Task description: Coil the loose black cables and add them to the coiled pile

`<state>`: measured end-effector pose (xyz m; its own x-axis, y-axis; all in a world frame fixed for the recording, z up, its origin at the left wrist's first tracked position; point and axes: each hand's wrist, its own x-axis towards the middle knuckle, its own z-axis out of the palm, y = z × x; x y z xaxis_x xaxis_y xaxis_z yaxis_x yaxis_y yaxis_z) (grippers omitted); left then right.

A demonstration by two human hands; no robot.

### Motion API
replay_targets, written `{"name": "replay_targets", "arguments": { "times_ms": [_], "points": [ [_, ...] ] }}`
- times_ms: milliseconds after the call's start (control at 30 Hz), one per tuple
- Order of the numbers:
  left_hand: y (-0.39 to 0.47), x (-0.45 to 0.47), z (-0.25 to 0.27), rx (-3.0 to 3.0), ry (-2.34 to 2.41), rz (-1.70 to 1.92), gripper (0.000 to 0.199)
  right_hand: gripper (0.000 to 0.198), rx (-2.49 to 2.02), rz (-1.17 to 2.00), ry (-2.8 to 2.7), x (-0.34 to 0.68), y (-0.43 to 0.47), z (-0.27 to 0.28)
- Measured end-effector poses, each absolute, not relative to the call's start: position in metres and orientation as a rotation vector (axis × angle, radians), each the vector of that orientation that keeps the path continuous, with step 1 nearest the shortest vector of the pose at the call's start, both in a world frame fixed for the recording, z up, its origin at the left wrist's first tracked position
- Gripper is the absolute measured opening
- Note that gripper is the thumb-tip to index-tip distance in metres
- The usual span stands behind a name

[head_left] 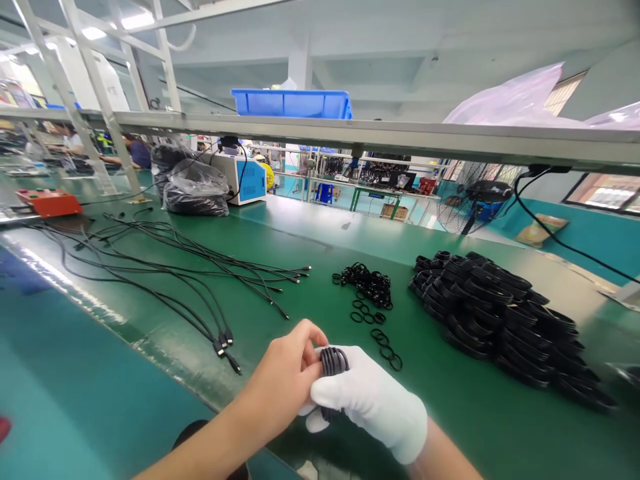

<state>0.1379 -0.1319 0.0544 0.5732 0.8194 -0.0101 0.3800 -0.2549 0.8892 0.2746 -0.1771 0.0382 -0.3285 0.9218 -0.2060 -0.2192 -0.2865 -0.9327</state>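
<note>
At the glossy green tabletop's (320,233) six o'clock, the white-gloved right hand (373,393) pinches a coiled black cable bundle (334,362); the bare left hand (287,363) touches it, its grip too hidden to tell. Small round black rings (367,283) lie at one o'clock from them.

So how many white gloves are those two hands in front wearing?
1. The white glove is on the right hand, which is wrapped around a black cable coil. The left hand is bare, with its fingers at the coil.
</note>
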Motion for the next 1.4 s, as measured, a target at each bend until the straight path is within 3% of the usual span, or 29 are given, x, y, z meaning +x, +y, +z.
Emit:
{"name": "replay_targets", "arguments": {
  "times_ms": [267, 467, 600, 767, 867, 1067, 1400],
  "points": [
    [-0.132, 0.145, 0.060, 2.093, 1.118, 0.475, 0.010, 0.015, -1.120, 1.793, -1.087, 0.274, -0.176, 0.039],
    [-0.133, 0.138, 0.056, 2.238, 0.933, 0.723, 0.024, 0.017, -1.050, 1.932, -1.006, 0.271, -0.174, 0.037],
    [-0.133, 0.133, 0.041, 2.279, 0.884, 0.889, 0.033, 0.013, -1.109, 1.862, -1.069, 0.267, -0.172, 0.032],
    [-0.133, 0.131, 0.027, 2.271, 0.905, 0.973, 0.031, 0.022, -1.104, 1.827, -1.076, 0.264, -0.171, 0.031],
    [-0.131, 0.134, 0.024, 2.240, 0.914, 1.038, 0.029, 0.014, -1.127, 1.813, -1.085, 0.263, -0.171, 0.034],
    [-0.121, 0.140, 0.036, 2.208, 0.863, 0.871, 0.031, 0.004, -1.125, 1.781, -1.025, 0.270, -0.168, 0.041],
    [-0.124, 0.146, 0.031, 2.508, 0.813, 0.857, 0.034, 0.012, -1.023, 1.745, -1.088, 0.286, -0.171, 0.051]
  ]
}}
